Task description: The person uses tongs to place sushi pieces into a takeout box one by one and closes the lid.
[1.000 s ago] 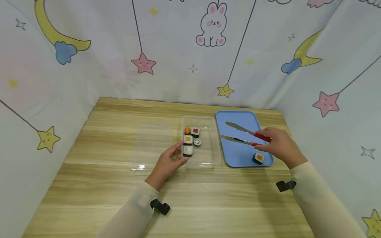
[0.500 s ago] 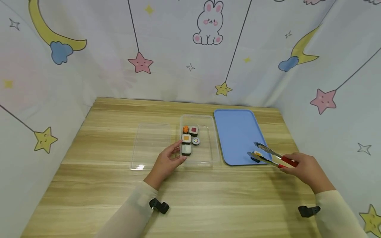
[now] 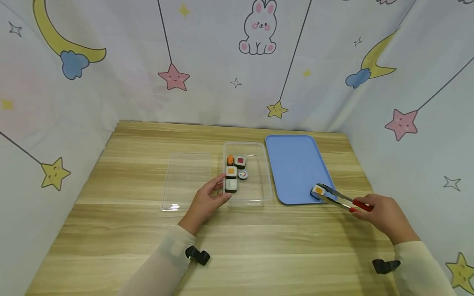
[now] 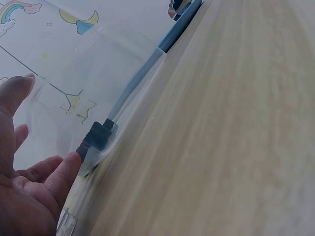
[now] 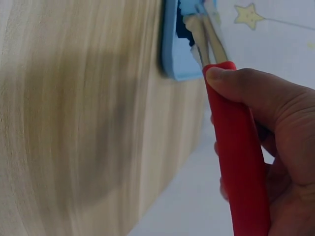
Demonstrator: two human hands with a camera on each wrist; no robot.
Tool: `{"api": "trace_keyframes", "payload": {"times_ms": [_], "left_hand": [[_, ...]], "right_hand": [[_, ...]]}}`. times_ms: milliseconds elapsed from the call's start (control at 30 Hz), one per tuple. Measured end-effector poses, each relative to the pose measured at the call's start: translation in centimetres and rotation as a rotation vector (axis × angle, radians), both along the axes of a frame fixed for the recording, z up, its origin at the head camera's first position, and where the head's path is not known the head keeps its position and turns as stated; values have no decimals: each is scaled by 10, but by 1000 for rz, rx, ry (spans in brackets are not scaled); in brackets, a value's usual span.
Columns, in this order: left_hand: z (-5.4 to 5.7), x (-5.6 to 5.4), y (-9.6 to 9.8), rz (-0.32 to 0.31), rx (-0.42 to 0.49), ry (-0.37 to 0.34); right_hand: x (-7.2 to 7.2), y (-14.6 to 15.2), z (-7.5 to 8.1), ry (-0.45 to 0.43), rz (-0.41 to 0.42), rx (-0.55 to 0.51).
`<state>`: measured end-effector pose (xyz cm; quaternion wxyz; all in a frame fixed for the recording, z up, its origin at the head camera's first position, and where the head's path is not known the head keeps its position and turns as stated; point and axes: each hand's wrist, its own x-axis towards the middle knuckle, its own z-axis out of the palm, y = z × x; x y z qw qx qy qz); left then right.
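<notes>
My right hand [image 3: 386, 216] grips red-handled metal tongs [image 3: 344, 200]. Their tips lie on either side of a toy sushi piece [image 3: 318, 190] with an orange centre, at the near right corner of the blue tray [image 3: 296, 164]. In the right wrist view the thumb presses along the tongs' red handle [image 5: 236, 152]. My left hand [image 3: 205, 201] touches the left wall of a clear plastic container [image 3: 259, 176], thumb and fingers spread against it. Several sushi pieces sit along its left side, among them a white-topped one [image 3: 231, 186] and a small round roll [image 3: 242, 174].
A clear lid [image 3: 187, 181] lies flat on the wooden table [image 3: 259, 255], left of the container. The tray stands right of the container with a small gap between. A printed curtain [image 3: 207, 49] surrounds the table at the back and both sides.
My right hand has brought the tongs down and to the right from above the tray, and their tips have narrowed about the sushi piece. The left hand has stayed at the container.
</notes>
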<state>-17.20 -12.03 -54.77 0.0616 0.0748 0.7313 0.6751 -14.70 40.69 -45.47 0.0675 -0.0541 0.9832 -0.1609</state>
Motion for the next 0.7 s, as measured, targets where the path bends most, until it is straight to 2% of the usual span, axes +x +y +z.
{"api": "trace_keyframes", "payload": {"times_ms": [267, 500, 700], "left_hand": [[-2, 0, -1, 2, -3, 5], [-4, -1, -1, 5, 11, 7], [-5, -1, -2, 5, 10, 5]], "right_hand": [[-9, -12, 7, 85, 29, -31], [-23, -36, 22, 165, 70, -61], [-39, -67, 34, 163, 92, -157]]}}
